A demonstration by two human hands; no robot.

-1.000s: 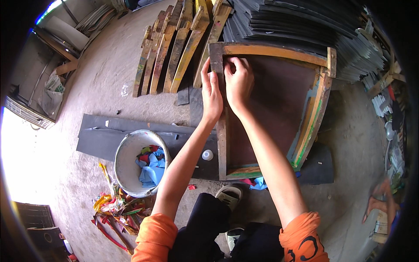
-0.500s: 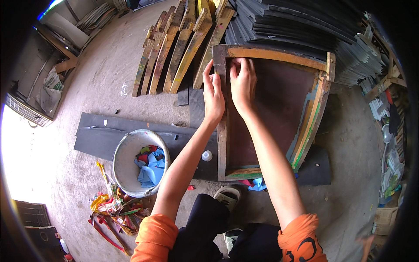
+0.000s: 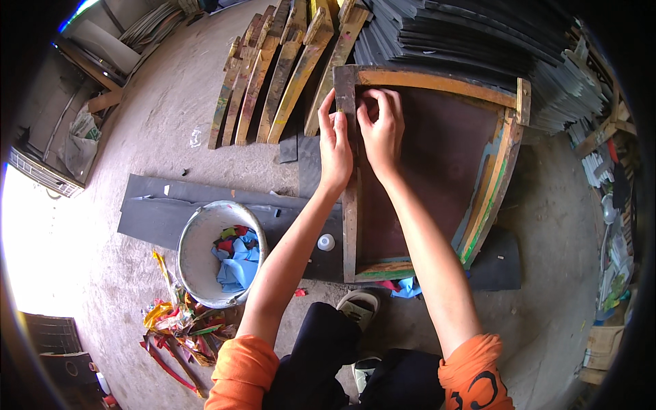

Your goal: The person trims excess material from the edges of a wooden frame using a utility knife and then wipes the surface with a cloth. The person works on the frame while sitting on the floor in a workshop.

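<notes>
A wooden screen frame with a dark reddish-brown panel stands tilted in front of me, its wood stained with paint. Along the outer side of its left bar lies my left hand, closed on the bar with the thumb against the wood. My right hand is inside the frame, by the same bar's inner edge near the upper corner. Its fingers are curled toward the thumb at the bar; whatever lies between the fingertips is hidden.
A whitish bucket with blue, red and green scraps stands left, beside a heap of coloured strips. A small white bottle stands on a dark sheet. Several wooden frames lean beyond, next to stacked black sheets.
My right hand's fingers arch a little more, and a gap shows between thumb and forefinger. The frame's top edge sits slightly higher in view. My left hand stays on the bar.
</notes>
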